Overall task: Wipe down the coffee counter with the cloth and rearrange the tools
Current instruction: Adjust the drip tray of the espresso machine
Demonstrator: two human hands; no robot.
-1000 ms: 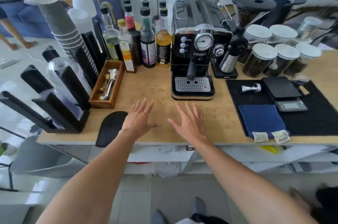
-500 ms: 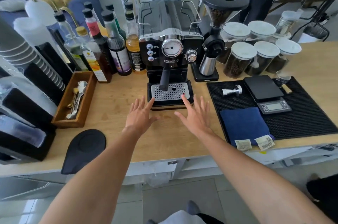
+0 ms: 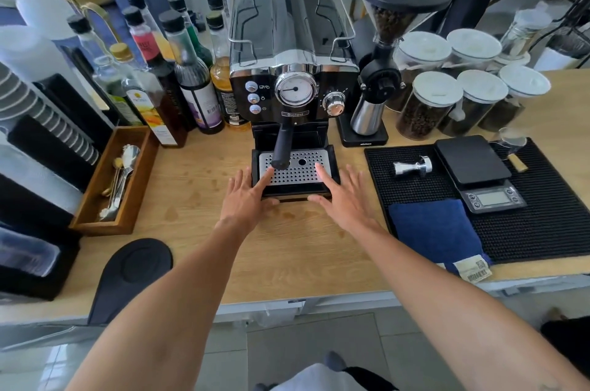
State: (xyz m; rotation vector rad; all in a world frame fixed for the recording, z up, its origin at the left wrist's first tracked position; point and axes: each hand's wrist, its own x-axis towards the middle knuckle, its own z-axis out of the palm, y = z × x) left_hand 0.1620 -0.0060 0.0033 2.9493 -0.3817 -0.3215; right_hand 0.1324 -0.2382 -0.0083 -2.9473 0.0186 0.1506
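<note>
A folded blue cloth (image 3: 434, 232) lies on the front left part of a black rubber mat (image 3: 542, 224), at the right of the wooden counter (image 3: 198, 199). A steel tamper (image 3: 413, 166) and a black scale (image 3: 479, 170) rest on the mat behind it. My left hand (image 3: 247, 197) and my right hand (image 3: 341, 196) are spread flat, fingers apart, at the front corners of the drip tray (image 3: 297, 168) of the black espresso machine (image 3: 292, 78). Neither hand holds anything.
Syrup bottles (image 3: 191, 78) stand left of the machine, a coffee grinder (image 3: 380, 65) and bean jars (image 3: 437, 103) to its right. A wooden box of spoons (image 3: 116, 181), cup racks (image 3: 41, 148) and a black tamping mat (image 3: 134, 269) occupy the left. A person stands behind, at the top right.
Both hands have moved forward across the counter from near its front edge up to the machine's drip tray. The view has closed in on the counter.
</note>
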